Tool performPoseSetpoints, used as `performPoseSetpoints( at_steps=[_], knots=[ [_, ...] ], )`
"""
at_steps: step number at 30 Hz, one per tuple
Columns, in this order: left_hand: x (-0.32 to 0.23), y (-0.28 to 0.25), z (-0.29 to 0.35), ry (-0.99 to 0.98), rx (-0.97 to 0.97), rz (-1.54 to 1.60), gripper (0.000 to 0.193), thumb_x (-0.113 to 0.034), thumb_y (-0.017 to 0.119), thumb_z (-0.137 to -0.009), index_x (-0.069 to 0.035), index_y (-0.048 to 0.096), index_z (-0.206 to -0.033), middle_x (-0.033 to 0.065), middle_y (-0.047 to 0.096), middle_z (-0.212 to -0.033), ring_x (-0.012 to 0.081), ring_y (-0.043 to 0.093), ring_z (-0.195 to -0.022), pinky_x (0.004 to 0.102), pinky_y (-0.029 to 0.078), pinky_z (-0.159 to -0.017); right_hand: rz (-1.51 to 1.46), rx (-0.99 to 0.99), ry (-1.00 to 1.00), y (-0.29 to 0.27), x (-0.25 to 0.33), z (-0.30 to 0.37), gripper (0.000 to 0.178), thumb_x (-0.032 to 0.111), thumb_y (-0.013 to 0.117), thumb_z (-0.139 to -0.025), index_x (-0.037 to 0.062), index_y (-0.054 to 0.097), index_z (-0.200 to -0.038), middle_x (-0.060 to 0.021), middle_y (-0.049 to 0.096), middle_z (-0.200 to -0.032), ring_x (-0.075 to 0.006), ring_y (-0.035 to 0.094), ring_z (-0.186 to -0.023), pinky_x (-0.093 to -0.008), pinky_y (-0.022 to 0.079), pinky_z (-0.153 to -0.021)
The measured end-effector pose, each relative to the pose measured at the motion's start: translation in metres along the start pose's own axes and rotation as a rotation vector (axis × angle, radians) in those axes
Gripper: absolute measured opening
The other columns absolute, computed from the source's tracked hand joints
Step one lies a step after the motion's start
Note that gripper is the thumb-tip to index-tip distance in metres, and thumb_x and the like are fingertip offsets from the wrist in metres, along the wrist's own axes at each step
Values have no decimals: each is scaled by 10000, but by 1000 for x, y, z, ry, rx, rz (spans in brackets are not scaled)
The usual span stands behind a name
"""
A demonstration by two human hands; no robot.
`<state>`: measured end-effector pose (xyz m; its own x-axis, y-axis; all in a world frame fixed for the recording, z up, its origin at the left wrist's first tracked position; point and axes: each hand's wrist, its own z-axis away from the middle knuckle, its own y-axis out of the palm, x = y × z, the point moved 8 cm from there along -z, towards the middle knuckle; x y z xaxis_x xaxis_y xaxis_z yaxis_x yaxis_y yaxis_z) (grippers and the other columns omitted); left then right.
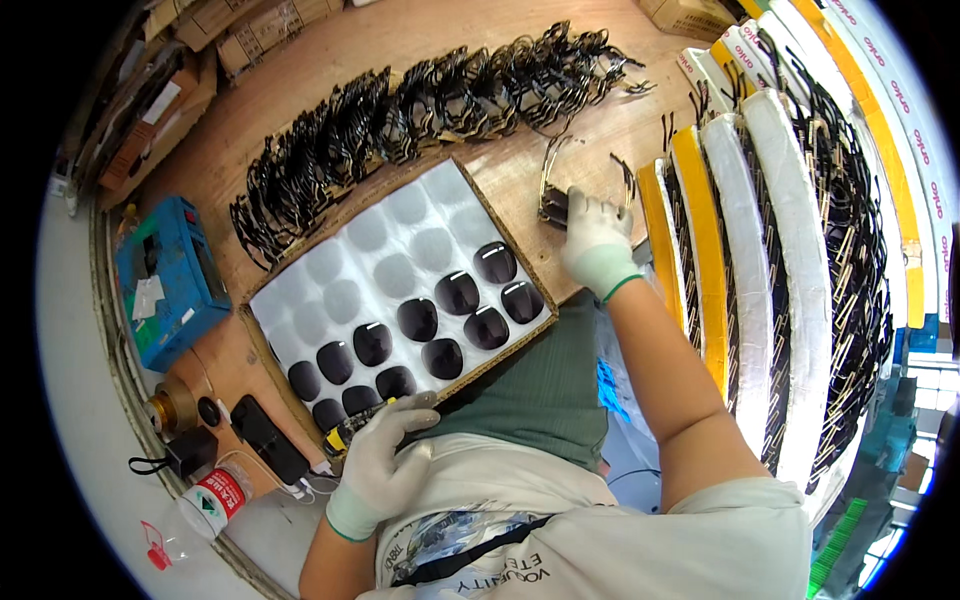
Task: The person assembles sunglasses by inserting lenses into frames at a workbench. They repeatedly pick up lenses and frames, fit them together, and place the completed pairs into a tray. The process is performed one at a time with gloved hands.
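Note:
My right hand [600,240], in a white glove with a green cuff, closes on a pair of sunglasses [554,207] above the wooden table. Their thin temples point away from me, and the fingers cover part of the front. My left hand [385,470], gloved the same way, grips a yellow-and-black hand tool [342,434] by the near left corner of a shallow cardboard box [548,316]. The tool's kind cannot be made out. Dark lenses [418,319] lie in the nearer rows of the box's white moulded liner; the farther hollows hold none.
A long heap of black-and-gold eyeglass frames [400,110] spans the table's far side. Tall white-and-yellow trays [705,250] of frames stand close on the right. At left are a blue box-shaped device [175,280], a phone [268,440] and a plastic bottle [215,498].

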<state>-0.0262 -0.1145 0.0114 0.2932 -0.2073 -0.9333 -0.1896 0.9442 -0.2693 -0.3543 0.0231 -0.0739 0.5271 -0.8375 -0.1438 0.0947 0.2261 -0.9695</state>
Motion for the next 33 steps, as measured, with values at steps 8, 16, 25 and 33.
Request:
performPoseSetpoints(
  at_steps=[8, 16, 25, 33],
  knots=[
    [8, 3, 34, -63, -43, -3, 333, -103, 629, -837, 51, 668, -1130, 245, 664, -1232, 343, 672, -1112, 390, 501, -1001, -182, -50, 110, -9, -4, 0, 287, 179, 661, -768, 57, 675, -1027, -177, 720, -1037, -321, 648, -1110, -442, 330, -1106],
    [36, 12, 55, -100, -75, 222, 326, -57, 604, -857, 68, 646, -1155, 201, 667, -1247, 261, 659, -1116, 354, 486, -1005, -265, -134, -83, -39, 1, 120, 333, 239, 699, -746, 66, 687, -1030, -167, 692, -1040, -315, 626, -1101, -471, 304, -1130],
    [-44, 105, 0, 64, 342, 237, 316, 7, 578, -879, 84, 619, -1183, 163, 665, -1241, 164, 637, -1045, 299, 507, -912, -496, -593, -410, -201, -85, 361, 428, 165, 734, -500, 89, 657, -914, -59, 619, -895, -261, 618, -1022, -526, 357, -1079],
    [-84, 173, 13, 213, 580, 66, 330, -51, 603, -901, 66, 625, -1209, 160, 666, -1220, 191, 638, -1076, 313, 505, -928, -65, -686, 36, -231, -256, 519, 420, 85, 784, -590, 68, 625, -978, -93, 618, -921, -361, 610, -1002, -506, 410, -1017]
  ],
)
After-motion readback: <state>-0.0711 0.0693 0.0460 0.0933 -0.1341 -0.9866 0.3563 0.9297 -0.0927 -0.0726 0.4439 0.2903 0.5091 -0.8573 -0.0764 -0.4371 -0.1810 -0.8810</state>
